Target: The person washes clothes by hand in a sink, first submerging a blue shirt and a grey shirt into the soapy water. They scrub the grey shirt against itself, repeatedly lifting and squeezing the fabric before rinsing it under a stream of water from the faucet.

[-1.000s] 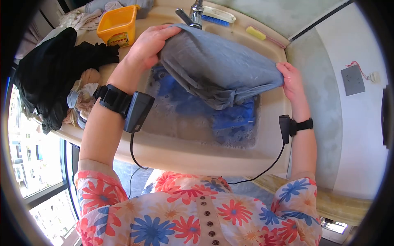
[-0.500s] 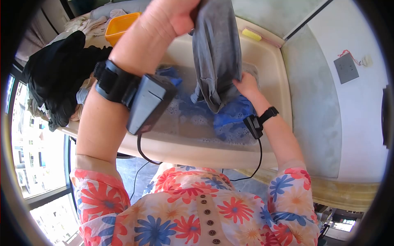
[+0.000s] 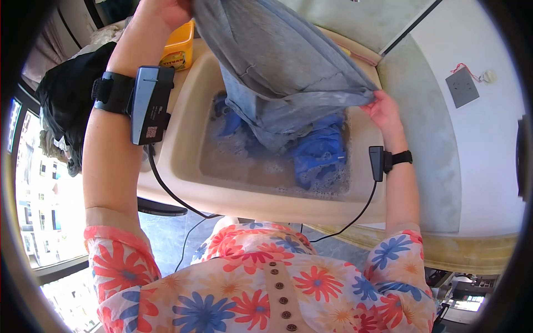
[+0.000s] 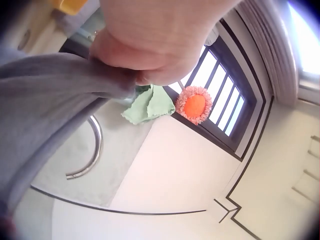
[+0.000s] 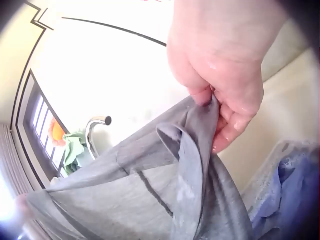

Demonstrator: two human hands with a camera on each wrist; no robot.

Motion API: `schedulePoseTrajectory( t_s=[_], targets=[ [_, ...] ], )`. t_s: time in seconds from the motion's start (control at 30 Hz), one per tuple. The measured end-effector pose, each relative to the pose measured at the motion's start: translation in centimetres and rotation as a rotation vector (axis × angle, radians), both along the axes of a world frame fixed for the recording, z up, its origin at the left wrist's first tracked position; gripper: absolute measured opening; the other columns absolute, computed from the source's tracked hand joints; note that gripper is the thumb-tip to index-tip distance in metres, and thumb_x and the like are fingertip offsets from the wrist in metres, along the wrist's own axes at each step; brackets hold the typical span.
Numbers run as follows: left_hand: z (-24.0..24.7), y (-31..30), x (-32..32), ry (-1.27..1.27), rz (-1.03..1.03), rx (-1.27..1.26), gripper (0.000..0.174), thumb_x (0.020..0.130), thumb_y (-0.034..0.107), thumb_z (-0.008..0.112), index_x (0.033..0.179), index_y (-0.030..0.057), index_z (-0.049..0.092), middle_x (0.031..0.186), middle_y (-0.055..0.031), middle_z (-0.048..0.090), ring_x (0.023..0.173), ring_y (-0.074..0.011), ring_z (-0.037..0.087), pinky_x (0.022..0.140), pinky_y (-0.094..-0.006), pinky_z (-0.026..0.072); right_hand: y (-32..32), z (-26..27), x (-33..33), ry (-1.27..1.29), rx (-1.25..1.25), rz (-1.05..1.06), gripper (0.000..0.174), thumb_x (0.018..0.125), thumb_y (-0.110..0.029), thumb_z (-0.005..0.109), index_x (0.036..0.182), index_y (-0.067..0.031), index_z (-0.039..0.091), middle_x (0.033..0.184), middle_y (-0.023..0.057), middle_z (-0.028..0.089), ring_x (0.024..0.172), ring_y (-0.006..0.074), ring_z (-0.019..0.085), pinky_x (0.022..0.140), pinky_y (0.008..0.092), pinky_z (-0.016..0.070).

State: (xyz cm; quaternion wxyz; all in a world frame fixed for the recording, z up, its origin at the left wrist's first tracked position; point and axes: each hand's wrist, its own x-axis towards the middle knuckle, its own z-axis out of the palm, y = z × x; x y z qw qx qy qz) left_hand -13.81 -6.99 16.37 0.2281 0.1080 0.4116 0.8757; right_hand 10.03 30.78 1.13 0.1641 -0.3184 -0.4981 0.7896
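A wet grey cloth garment (image 3: 277, 61) is stretched between both hands above the sink, its lower part hanging to the water. The left hand (image 3: 173, 12), cut off by the top of the head view, grips its upper left end; in the left wrist view the left hand (image 4: 150, 40) has the bunched fabric (image 4: 55, 80) at its fingers. At the right, the right hand (image 3: 384, 111) pinches a corner; the right wrist view shows the right hand (image 5: 220, 75) with thumb and fingers closed on the grey fabric (image 5: 150, 185). Blue cloth (image 3: 321, 147) lies in the sudsy water below.
The sink (image 3: 186, 116) has a wide rim. Dark clothes (image 3: 69, 94) lie at the left beside a yellow tub (image 3: 179, 49). A curved faucet (image 4: 97, 150), green cloth (image 4: 150, 106) and orange fluffy item (image 4: 195, 106) appear in the left wrist view. Cables hang from both wrist devices.
The left hand has moved up and left, the right hand out to the right after coming inward. The grey garment, bunched lengthwise half a second ago, is spread wide again.
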Motion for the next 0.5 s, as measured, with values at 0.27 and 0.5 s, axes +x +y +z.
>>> schedulePoseTrajectory(
  t_s=[0.27,0.5],
  targets=[
    [-3.3,-3.7,-5.0,0.162,0.337,-0.505,0.018,0.085,0.014,0.052,0.097,0.0046,0.059,0.093,-0.0071,0.06,0.081,-0.0176,0.058,0.077,-0.0307,0.0476,2.1,6.0,1.0,0.134,0.144,0.051,0.022,0.083,-0.011,0.047,0.101,-0.0008,0.054,0.093,0.0109,0.059,0.084,0.02,0.058,0.076,0.0316,0.0471],
    [-2.6,-4.2,-4.7,0.546,0.221,-0.737,0.019,0.083,0.015,0.053,0.096,0.0052,0.062,0.09,-0.0072,0.061,0.076,-0.0158,0.058,0.071,-0.0271,0.0482,3.1,9.8,1.5,0.05,0.467,0.065,0.025,0.077,-0.009,0.054,0.101,-0.0011,0.054,0.086,0.0068,0.059,0.078,0.0147,0.057,0.07,0.0277,0.0468]
  ],
)
